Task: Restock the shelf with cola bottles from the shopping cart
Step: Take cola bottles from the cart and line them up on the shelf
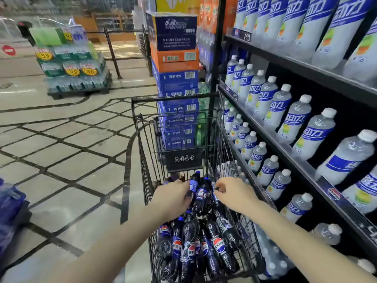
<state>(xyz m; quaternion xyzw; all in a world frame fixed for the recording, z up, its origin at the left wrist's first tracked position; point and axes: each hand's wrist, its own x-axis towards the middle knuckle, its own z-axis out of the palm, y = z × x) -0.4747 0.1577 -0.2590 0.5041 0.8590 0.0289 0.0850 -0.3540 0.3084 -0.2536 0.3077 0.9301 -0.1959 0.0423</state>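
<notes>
A black wire shopping cart (140, 139) stands in front of me, filled with several dark cola bottles (218, 246) with blue caps and round red-white-blue logos. Both my hands reach into the far end of the pile. My left hand (173, 198) curls its fingers round a cola bottle (193, 185) near its blue label. My right hand (234, 194) curls its fingers on another cola bottle (214, 188) just beside it. The black shelf (285, 152) runs along the right of the cart.
The shelf's rows hold several clear bottles (324, 131) with white caps and blue labels. Stacked blue and orange cartons (176, 78) rise beyond the cart. A pallet of shrink-wrapped water packs (75, 68) sits on the tiled floor at far left. A blue pack (10, 203) lies at the left edge.
</notes>
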